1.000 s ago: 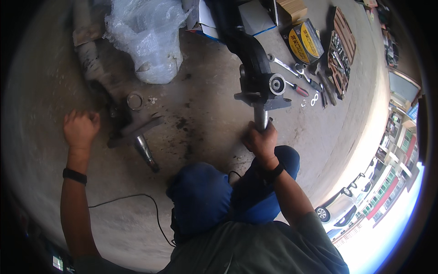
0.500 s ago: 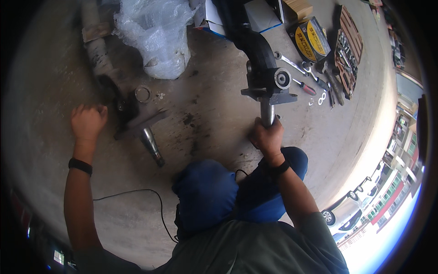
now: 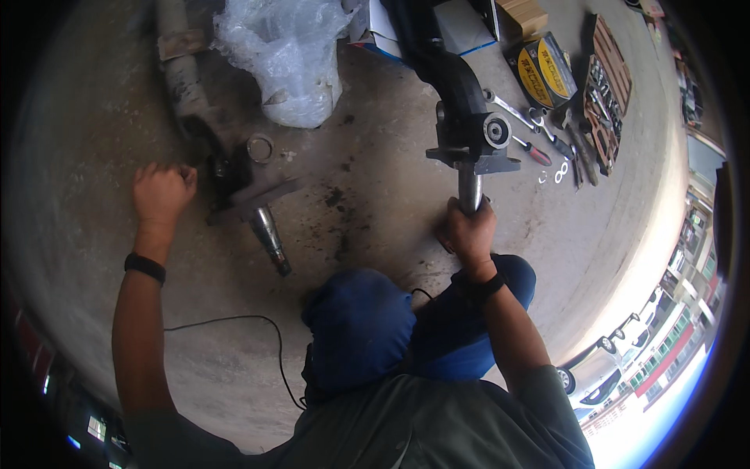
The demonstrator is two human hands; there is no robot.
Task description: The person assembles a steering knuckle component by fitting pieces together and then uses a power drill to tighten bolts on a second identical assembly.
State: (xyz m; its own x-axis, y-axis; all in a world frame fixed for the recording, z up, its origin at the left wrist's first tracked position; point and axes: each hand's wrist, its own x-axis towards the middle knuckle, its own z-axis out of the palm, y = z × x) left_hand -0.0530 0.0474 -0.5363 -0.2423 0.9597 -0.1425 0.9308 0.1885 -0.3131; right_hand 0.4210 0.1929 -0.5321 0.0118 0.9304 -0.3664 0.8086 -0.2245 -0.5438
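Note:
My right hand is wrapped round the shiny metal spindle at the near end of a black curved axle beam. Just beyond the fist are the beam's flat flange and a round bored boss. On the left lies a worn, dirty axle with a similar flange and a shiny tapered spindle pointing toward me. My left hand is beside its flange end, apart from it, curled into a fist with nothing seen in it. A metal ring is by that flange.
Clear plastic wrapping covers a bulky thing between the axles. On the right are wrenches, a red-handled screwdriver, a hammer, white rings, a yellow-and-black box and a tool case. A black cable crosses the floor.
The whole scene sits slightly farther right in the picture, as the view has shifted. My right hand keeps its grip on the spindle, and my left stays beside the worn axle.

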